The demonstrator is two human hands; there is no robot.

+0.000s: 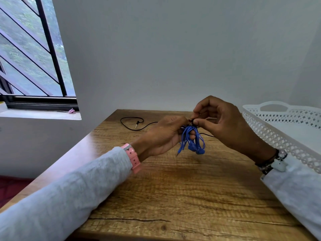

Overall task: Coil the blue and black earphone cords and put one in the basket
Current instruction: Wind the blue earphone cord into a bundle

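Left hand (163, 134): my fingers are closed around the blue earphone cord (192, 141), held above the table (173, 188); loops, earbuds and plug hang down.
Right hand (224, 122): thumb and forefinger pinch the bundle's top.
Black earphone cord (132, 123): slack near the far table edge, plug free.
Basket (281, 136): right edge, rim beside my right wrist.
Open room: bare wood toward me.

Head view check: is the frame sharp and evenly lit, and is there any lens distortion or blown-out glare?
Head view: soft daylight from the window, no blown-out glare; faint shadows under the left hand and right hand on the wooden table. Wide-angle bending shows in the slanted window frame and the white basket rim. The blue earphone cord is fairly sharp; edges look softer.
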